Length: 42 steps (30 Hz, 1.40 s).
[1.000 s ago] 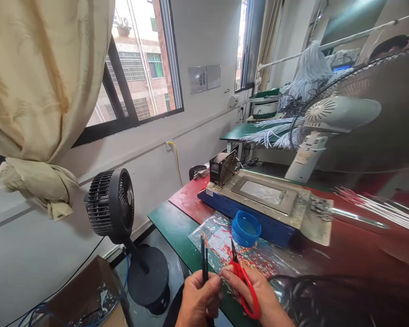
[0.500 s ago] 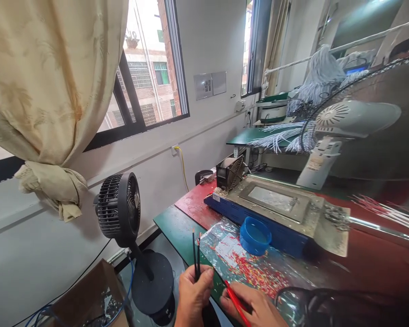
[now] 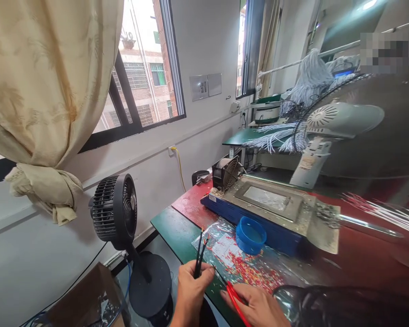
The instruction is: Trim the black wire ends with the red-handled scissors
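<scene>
Floor fan (image 3: 114,211): black, on the floor left of the bench, well apart from the hands.
Left hand (image 3: 191,290): clenched around 2 thin black cables (image 3: 200,251), which stand up above the green bench edge (image 3: 172,231); bared tips spread.
Risk, cables: held low; the tips could flick or slip through the fist if snipped.
Red scissors (image 3: 236,302): grasped in the right hand (image 3: 259,309), blades toward the cables.
Risk, scissors: blades near the left fingers; a nick is possible.
Plastic sheet (image 3: 245,268): strewn with red offcuts, just beside the blue cap (image 3: 251,235); a brushing sleeve could scatter them.
</scene>
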Available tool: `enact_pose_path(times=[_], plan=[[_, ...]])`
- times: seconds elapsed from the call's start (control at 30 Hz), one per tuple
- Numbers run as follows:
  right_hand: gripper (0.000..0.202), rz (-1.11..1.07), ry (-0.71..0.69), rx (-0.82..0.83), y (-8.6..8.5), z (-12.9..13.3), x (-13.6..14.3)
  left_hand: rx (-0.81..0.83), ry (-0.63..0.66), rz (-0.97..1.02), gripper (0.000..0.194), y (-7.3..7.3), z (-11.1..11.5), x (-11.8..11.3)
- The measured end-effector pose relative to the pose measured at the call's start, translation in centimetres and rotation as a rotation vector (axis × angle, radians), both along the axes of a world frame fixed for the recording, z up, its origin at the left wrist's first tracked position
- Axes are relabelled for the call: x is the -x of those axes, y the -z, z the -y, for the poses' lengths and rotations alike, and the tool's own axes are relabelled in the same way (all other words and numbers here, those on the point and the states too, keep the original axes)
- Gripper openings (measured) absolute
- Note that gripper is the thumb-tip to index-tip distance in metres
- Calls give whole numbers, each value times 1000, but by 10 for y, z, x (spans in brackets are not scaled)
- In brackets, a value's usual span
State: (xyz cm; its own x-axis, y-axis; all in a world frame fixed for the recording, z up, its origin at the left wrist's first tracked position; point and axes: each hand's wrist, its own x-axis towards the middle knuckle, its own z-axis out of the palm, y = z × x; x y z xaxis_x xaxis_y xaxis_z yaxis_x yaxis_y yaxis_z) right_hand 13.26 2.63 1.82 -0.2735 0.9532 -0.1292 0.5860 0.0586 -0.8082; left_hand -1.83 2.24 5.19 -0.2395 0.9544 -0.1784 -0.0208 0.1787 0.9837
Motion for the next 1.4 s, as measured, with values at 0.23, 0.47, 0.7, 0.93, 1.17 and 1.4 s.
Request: enact_pose_path(times=[0.23,0.47,0.7,0.93,1.17,1.4], plan=[[55,-396,167,170,7,-9,3,83,128,355,46,25,-1,-6],[51,-727,122,345,-14,3,4,38,277,479,40,23,17,-18],[52,-658,38,373,-11,-1,3,59,191,443,38,25,18,-19],[52,-858,-14,465,-12,5,2,-30,282,452,36,32,19,-18],[47,-951,41,577,-7,6,-1,-3,297,556,38,35,19,-20],[54,-894,57,534,-18,7,3,61,282,573,40,34,17,-21]])
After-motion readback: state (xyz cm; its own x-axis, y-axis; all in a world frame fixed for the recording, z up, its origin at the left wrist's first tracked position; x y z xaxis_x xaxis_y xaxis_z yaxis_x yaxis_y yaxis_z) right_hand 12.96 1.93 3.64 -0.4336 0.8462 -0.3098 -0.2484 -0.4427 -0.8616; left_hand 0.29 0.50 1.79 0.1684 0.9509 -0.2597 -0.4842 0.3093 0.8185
